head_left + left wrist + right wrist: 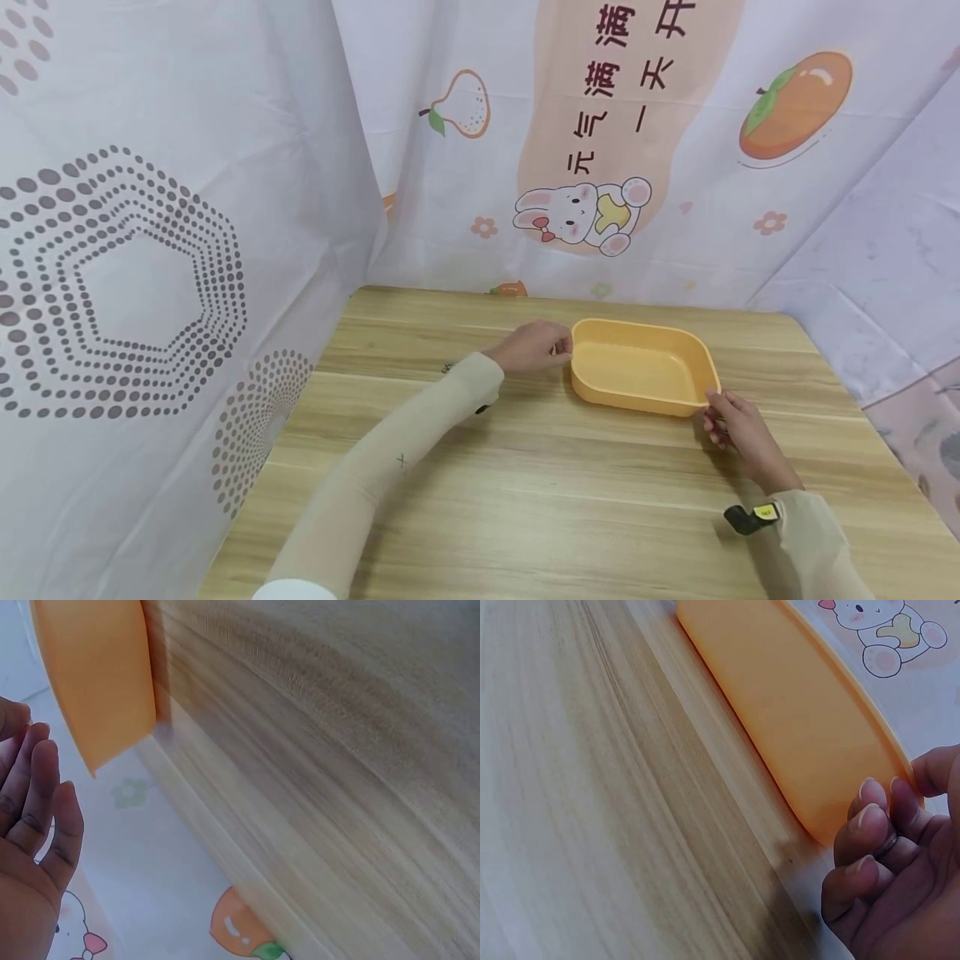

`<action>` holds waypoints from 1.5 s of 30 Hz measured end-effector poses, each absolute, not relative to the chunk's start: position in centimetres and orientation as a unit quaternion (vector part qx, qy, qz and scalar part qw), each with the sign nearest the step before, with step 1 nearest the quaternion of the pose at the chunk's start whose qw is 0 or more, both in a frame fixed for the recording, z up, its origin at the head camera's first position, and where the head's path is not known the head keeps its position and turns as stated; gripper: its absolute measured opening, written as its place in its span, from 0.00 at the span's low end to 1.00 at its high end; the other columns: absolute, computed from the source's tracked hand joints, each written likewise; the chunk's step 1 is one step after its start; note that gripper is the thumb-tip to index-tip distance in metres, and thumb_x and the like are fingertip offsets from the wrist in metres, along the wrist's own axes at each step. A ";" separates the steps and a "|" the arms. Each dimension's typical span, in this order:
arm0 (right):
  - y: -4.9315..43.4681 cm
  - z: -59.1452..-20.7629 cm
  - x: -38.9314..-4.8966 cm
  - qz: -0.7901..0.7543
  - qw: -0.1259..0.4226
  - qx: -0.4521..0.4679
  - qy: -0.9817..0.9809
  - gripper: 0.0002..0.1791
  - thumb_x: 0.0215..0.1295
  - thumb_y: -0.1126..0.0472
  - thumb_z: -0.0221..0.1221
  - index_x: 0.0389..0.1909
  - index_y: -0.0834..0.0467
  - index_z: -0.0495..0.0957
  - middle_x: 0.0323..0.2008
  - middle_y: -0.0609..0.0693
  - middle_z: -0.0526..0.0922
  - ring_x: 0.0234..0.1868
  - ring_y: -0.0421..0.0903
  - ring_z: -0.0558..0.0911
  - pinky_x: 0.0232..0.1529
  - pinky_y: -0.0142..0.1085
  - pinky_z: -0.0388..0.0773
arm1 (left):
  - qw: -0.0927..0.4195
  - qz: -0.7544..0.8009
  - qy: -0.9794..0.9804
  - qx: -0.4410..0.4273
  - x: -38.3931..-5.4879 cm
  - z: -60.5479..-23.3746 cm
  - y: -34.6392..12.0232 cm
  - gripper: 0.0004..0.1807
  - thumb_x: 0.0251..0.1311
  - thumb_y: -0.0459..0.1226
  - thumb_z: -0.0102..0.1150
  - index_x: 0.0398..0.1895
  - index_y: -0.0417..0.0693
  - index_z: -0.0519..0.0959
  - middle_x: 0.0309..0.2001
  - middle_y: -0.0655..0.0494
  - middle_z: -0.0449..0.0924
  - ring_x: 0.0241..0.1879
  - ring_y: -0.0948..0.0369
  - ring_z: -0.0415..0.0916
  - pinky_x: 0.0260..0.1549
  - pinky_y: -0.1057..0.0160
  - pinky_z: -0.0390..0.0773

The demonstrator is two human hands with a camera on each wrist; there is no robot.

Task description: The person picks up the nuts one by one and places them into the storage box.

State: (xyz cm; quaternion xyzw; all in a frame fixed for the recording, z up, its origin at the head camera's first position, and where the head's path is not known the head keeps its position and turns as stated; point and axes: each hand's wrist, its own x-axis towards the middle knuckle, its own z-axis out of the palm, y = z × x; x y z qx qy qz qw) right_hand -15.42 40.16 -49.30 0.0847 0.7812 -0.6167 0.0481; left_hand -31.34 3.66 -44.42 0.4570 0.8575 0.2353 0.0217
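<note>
A yellow-orange plastic tray (637, 404), rectangular with rounded corners, sits on the wooden table, and no contents show inside it. My right hand (738, 429) pinches its near right corner; in the right wrist view, thumb and index finger (906, 806) meet at the rim while the other fingers curl loosely below. By the tray's left end is my left hand (534, 346). The left wrist view shows that hand's fingers (67, 832) loosely bent, thumb tip close to the index fingertip, with a gap between them and the tray wall (105, 682).
The wooden table (480, 500) extends in front of the tray. Behind it hangs a white printed curtain (450, 183) with a rabbit and fruit, meeting the table's back edge. Another patterned curtain (285, 192) borders the left side. A small dark mark (447, 367) shows beside the left sleeve.
</note>
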 end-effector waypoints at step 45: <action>40.0 -49.1 -15.3 -0.612 0.049 0.087 0.785 0.25 0.82 0.42 0.45 0.34 0.60 0.67 0.24 0.45 0.76 0.22 0.39 0.73 0.23 0.33 0.72 | 0.028 0.180 0.858 0.479 -30.0 -44.7 4.9 0.06 0.71 0.36 0.57 0.34 0.53 0.80 0.34 0.65 0.78 0.33 0.69 0.72 0.35 0.72 0.72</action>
